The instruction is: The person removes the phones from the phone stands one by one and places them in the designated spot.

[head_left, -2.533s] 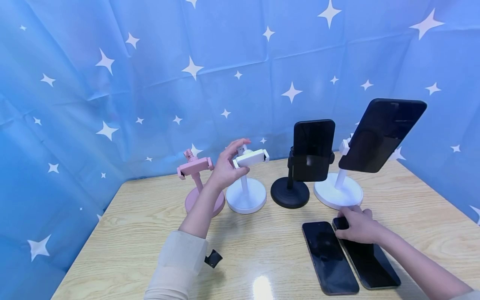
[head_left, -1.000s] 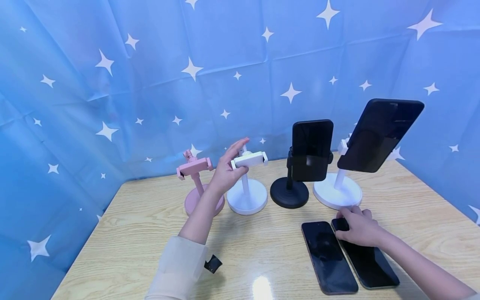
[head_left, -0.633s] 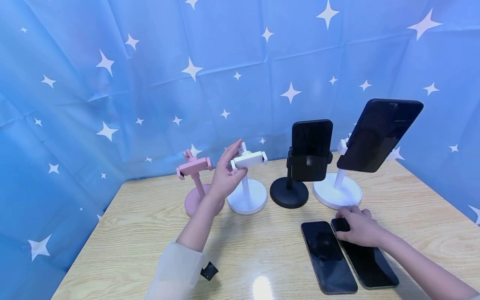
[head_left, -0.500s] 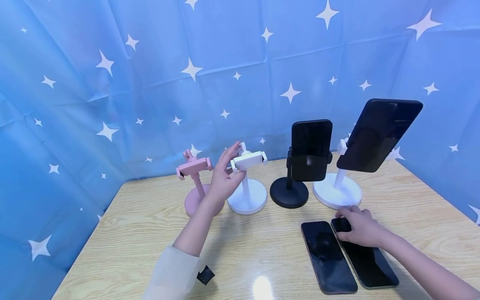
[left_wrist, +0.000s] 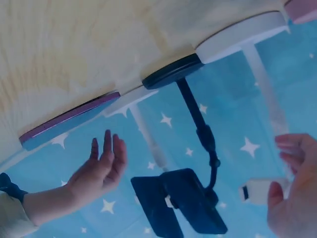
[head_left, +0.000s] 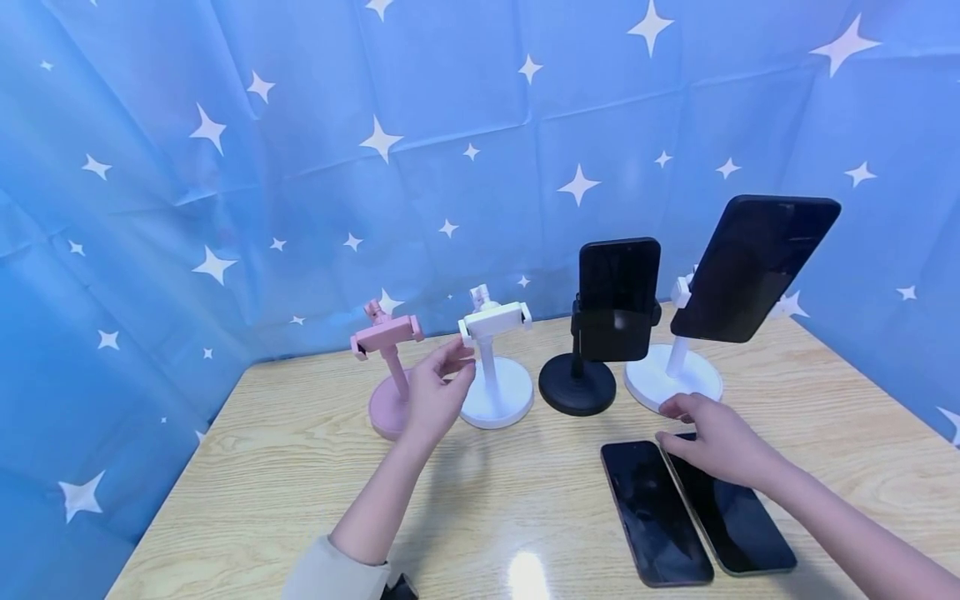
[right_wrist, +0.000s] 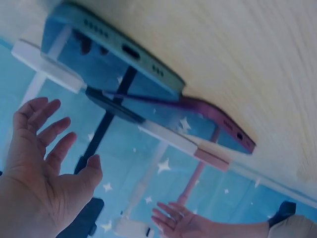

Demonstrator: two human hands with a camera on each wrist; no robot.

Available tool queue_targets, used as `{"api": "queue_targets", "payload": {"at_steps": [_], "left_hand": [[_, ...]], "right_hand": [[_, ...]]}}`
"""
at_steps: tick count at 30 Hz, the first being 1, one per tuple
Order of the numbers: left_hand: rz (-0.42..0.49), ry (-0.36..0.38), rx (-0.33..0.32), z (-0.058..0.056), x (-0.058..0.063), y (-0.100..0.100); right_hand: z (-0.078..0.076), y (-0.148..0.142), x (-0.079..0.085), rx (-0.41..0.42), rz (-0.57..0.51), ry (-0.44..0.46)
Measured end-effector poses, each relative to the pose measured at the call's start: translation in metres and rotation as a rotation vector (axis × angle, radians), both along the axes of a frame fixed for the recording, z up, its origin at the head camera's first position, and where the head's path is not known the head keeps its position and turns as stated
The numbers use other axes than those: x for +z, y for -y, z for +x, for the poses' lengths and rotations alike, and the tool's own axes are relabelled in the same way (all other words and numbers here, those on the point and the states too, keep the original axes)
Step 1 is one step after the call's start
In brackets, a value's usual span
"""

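Observation:
My left hand (head_left: 438,392) is just left of the white phone stand (head_left: 495,400), fingers loosely bent below its clamp (head_left: 496,321) and holding nothing. In the left wrist view, the same hand (left_wrist: 299,198) overlaps that clamp and post. My right hand (head_left: 712,437) hovers over the far end of a black phone (head_left: 738,525) that lies face up on the table. Its fingers are spread and relaxed in the right wrist view, where the hand (right_wrist: 44,173) appears apart from the green-edged phone (right_wrist: 171,84). Beside that phone lies another one (head_left: 656,517), also face up.
A pink stand (head_left: 386,333) with a bare clamp is left of the white one. To the right, a black stand (head_left: 577,387) holds an upright phone (head_left: 618,300), and another white stand (head_left: 675,383) holds a larger tilted black device (head_left: 753,267). A blue star-patterned curtain (head_left: 300,167) hangs behind.
My left hand has come off the white stand's clamp and moved down and left. My right hand has lifted from the right phone, its fingers opening. The stands and phones stay in place.

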State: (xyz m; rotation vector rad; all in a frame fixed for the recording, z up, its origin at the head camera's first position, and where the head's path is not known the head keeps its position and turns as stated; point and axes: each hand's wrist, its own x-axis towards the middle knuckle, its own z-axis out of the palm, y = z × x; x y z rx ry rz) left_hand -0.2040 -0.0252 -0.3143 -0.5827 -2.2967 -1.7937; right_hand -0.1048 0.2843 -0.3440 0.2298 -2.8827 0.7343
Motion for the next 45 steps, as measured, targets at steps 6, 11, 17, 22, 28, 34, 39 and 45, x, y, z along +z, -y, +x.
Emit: {"api": "queue_targets", "payload": {"at_steps": [6,11,17,22,28,34,39,45], "left_hand": [[-0.014,0.016,-0.068,0.008,-0.005,-0.009],[-0.031,0.022,-0.159,0.020,-0.005,-0.028],[-0.015,0.014,-0.250,0.025,-0.001,-0.055],[0.046,0.034,-0.271,0.023,0.007,-0.075],[0.105,0.049,-0.256,0.018,0.015,-0.097],[0.115,0.011,-0.224,0.017,0.023,-0.106],[0.075,-0.087,-0.175,0.013,0.026,-0.108],[0.070,-0.149,-0.156,0.008,0.029,-0.112]], "right_hand": [[0.003,0.015,0.017,-0.022,-0.117,-0.067],[0.002,0.023,0.032,-0.043,-0.199,-0.140],[-0.002,0.030,0.044,-0.081,-0.280,-0.236],[-0.008,0.031,0.049,-0.096,-0.320,-0.304],[-0.015,0.033,0.054,-0.113,-0.336,-0.333],[-0.020,0.037,0.060,-0.096,-0.342,-0.392],[-0.025,0.040,0.063,-0.085,-0.330,-0.425],[-0.028,0.042,0.065,-0.111,-0.313,-0.405]]}}
